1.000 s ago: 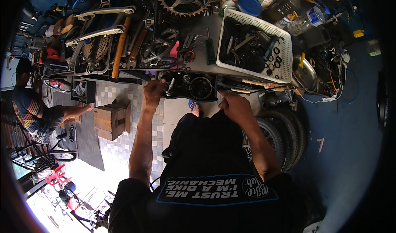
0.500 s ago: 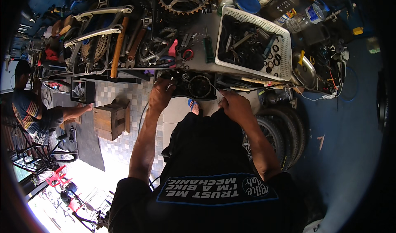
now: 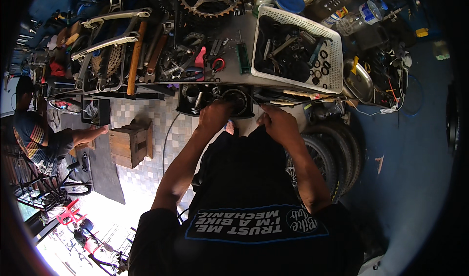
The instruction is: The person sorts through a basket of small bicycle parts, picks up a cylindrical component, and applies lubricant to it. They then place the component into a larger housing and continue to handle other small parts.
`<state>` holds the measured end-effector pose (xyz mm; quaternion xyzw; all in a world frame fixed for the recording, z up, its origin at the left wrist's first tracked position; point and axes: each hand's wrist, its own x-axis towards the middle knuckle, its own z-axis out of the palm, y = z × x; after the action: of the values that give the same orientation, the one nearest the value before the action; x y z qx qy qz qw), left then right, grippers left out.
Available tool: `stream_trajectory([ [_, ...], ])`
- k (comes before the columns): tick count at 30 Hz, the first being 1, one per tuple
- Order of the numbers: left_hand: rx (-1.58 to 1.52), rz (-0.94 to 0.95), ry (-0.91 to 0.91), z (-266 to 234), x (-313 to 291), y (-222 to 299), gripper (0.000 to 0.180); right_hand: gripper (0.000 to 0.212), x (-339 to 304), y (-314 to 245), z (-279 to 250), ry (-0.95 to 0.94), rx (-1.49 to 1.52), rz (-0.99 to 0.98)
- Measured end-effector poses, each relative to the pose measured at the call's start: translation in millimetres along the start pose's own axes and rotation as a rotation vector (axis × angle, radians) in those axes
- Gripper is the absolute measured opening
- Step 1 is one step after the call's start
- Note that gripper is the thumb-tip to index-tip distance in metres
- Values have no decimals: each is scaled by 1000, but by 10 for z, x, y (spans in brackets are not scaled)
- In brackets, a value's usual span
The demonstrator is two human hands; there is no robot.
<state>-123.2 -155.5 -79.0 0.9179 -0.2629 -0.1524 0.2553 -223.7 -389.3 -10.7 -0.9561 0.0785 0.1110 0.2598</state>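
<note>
An open black drawer (image 3: 248,113) juts from under the front edge of the workbench, with metal parts, a silver cylindrical piece (image 3: 199,99) and a round ring-shaped part (image 3: 243,98) inside. My left hand (image 3: 215,117) reaches over the drawer's front edge into its middle, beside the ring. Its fingertips are in shadow among the parts, so what they touch is hidden. At the drawer's right front corner is my right hand (image 3: 279,122), its fingers curled closed. Whatever it may hold cannot be made out.
A white perforated basket (image 3: 296,51) of tools and rings stands on the bench. Further left lie red-handled pliers (image 3: 218,65), a wooden handle (image 3: 137,58) and a bicycle frame part (image 3: 105,41). Tyres (image 3: 337,158) stand right; a wooden box (image 3: 128,146) and a seated person (image 3: 36,124) are left.
My left hand has moved right, from the drawer's left end to its middle, uncovering the silver piece. My right hand has stayed about where it was.
</note>
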Motion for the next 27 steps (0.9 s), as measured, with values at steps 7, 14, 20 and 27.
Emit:
stream_trajectory([
  [7,28,-22,94,-33,-24,-86,23,36,-9,32,30,-8,54,-6],
  [14,-65,-78,8,6,-115,-220,28,36,-61,-6,61,-25,34,28],
  [20,-959,-865,-344,8,-507,-264,67,39,-316,71,164,81,-29,75],
  [27,-1857,-859,104,593,-347,-643,59,37,-395,81,13,73,-41,77],
])
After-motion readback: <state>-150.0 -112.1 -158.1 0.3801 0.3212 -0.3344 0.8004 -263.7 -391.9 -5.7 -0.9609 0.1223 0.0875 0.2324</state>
